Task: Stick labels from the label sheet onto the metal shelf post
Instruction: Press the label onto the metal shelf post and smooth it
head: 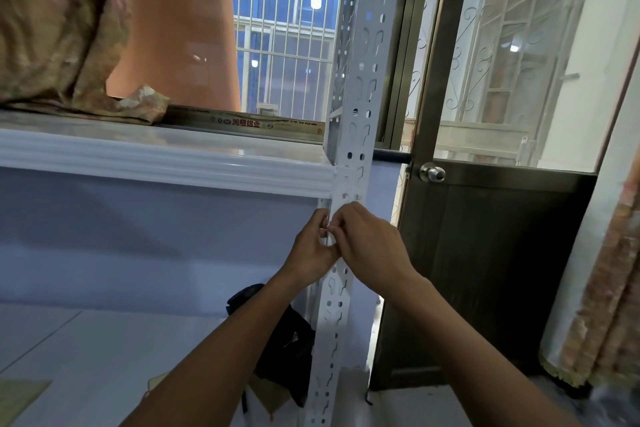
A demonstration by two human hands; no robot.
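Both my forearms reach up from 6 o'clock to the white perforated metal shelf post (349, 135), which runs from bottom centre up toward 12 o'clock. My left hand (311, 250) curls against the post's left edge and my right hand (370, 246) covers its front face just below the shelf rail, fingertips of both meeting in a pinch at the post's corner. Something small and pale sits between those fingertips; I cannot tell whether it is a label, and no label sheet is visible to me. At 7 o'clock, behind my left forearm, a black bag (284, 340) rests low beside the post. The white ribbed shelf edge (166, 163) crosses from 9 o'clock to meet the post. On the shelf at 10 o'clock lies crumpled brownish fabric (59, 31). At 3 o'clock stands a dark door with a round metal doorknob (432, 173), barred windows beyond.
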